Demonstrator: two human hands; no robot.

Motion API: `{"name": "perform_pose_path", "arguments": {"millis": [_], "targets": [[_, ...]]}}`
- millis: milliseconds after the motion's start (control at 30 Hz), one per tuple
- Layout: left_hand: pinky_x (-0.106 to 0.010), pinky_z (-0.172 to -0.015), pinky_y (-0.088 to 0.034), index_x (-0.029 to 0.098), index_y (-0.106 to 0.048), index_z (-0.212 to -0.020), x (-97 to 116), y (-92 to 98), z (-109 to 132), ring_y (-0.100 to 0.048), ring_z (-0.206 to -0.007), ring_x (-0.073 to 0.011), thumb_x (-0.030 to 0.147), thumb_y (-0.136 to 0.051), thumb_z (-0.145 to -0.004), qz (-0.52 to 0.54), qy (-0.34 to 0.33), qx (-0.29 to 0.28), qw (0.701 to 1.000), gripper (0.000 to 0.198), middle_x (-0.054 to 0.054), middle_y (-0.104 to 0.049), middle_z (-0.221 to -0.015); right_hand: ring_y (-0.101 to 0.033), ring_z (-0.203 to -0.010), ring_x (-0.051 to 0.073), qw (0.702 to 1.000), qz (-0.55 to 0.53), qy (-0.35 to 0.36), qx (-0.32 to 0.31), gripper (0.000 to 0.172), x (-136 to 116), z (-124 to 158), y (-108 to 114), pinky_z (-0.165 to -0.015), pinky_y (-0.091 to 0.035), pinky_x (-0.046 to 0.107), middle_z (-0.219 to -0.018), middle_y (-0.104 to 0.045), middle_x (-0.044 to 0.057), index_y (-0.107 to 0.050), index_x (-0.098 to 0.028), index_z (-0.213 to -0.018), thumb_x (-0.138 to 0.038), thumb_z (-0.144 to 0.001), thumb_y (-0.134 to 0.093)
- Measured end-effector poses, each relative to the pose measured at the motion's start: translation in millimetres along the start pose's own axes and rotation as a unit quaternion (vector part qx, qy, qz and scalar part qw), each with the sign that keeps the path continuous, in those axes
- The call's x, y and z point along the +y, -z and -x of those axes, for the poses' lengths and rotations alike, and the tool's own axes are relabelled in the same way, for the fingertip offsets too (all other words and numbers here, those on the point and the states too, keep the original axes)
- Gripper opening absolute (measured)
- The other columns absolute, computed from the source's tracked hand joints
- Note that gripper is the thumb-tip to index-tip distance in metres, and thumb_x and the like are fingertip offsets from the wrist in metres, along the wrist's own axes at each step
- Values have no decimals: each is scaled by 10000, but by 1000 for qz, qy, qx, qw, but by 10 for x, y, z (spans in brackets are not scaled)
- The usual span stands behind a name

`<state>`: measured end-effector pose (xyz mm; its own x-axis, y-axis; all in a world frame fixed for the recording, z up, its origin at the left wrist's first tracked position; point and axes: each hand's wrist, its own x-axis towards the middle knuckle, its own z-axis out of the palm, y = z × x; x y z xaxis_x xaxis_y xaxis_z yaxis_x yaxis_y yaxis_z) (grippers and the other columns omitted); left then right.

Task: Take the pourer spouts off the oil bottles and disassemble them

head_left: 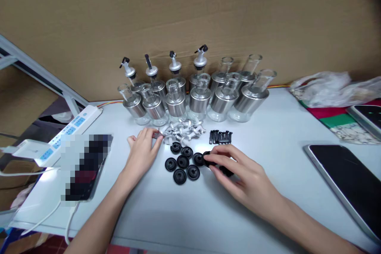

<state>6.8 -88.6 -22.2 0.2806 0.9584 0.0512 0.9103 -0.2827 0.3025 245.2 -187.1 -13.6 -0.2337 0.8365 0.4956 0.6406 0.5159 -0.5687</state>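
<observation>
My left hand (144,147) rests on the table at the left end of a loose pile of silver pour-spout parts (186,130). Its thumb and forefinger are closed around one small silver spout part (157,134), mostly covered by the fingers. My right hand (244,172) pinches a round black stopper (209,159) at the right edge of a group of similar black ringed stoppers (182,161) lying flat. Just beyond that hand, several small black flip-top levers (220,137) lie in a row. More black pieces (226,171) show partly under the right hand.
Glass bottles with steel sleeves (199,101) stand in two rows at the back; several rear ones carry pourers (200,60). A power strip (71,131) and phone (89,170) lie left. A tablet-like device (342,186) and plastic bag (327,87) are right. Cardboard (190,16) stands behind.
</observation>
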Motion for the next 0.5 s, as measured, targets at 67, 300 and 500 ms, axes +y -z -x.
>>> {"name": "perform_pose_path", "arguments": {"millis": [67,300,500], "targets": [[-444,-881,-305,207,-513,-1030,-21,27,-10,-541,-1050,-269,295,-388,-954,-9,0,4,1000,170,-76,-614,-1042,-615,-837,155,1000,0,-15,-1,201,16,3,0,-711,-531,277,-953,-617,82,-569,-172,-1056,-117,-872,-506],[-351,-742,-385,193,-538,-882,-80,101,-18,-583,-840,-240,321,-341,-953,5,-41,25,999,245,-46,-620,-893,-626,-821,161,983,-45,-48,-172,193,25,13,20,-717,-539,285,-940,-616,69,-625,-171,-924,-90,-818,-486],[-348,-770,-425,202,-541,-927,-31,40,6,-593,-853,-221,324,-360,-956,35,-82,-24,996,220,-40,-636,-940,-637,-837,166,970,-25,-74,-229,207,9,69,-55,-728,-541,302,-990,-589,61,-620,-190,-999,-101,-878,-478]]}}
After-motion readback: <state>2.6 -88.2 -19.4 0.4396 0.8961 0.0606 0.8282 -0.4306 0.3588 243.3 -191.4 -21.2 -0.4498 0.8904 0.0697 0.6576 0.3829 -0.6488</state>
